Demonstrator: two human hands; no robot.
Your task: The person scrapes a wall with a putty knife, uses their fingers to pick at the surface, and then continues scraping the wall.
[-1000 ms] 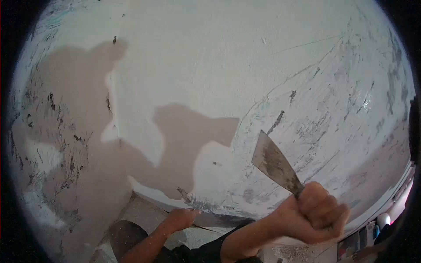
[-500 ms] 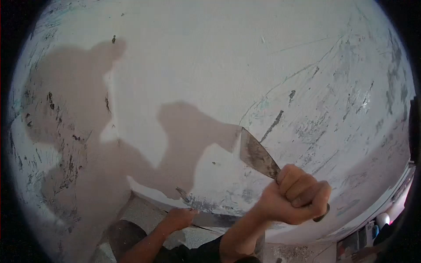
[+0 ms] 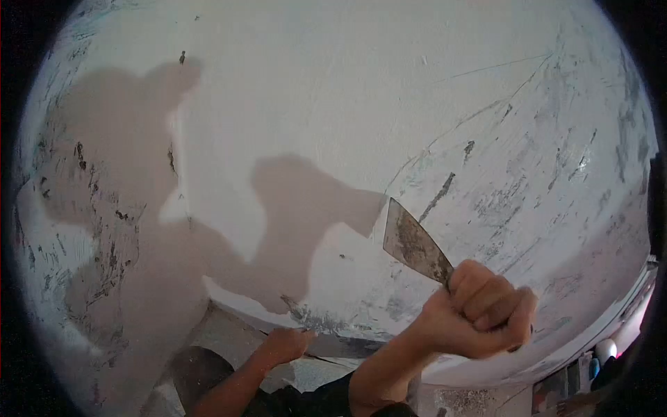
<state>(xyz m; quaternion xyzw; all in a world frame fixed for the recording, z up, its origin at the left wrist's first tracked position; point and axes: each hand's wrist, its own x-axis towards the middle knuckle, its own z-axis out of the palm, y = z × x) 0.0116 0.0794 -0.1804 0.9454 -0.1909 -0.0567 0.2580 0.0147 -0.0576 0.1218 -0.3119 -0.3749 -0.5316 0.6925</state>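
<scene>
My right hand (image 3: 486,309) is wrapped in a fist round the handle of a putty knife (image 3: 417,243). Its broad, stained metal blade points up and left, the front edge close over the white wall (image 3: 333,90) beside the tip of its own shadow. Most of the handle is hidden in my fingers. Lower and to the left, my left hand (image 3: 288,345) is closed near the foot of the wall, by a rough grey patch (image 3: 319,322). What its fingers hold, if anything, is hidden.
Dark gouges and scraped grey streaks (image 3: 438,194) mark the wall on the right, with more on the left. A shadow of head and arms falls across it. Speckled floor (image 3: 233,333) shows below. Assorted items (image 3: 573,379) stand at the lower right.
My right hand and the putty knife have shifted slightly right, and more of the blade's face shows. My left hand stays nearly where it was.
</scene>
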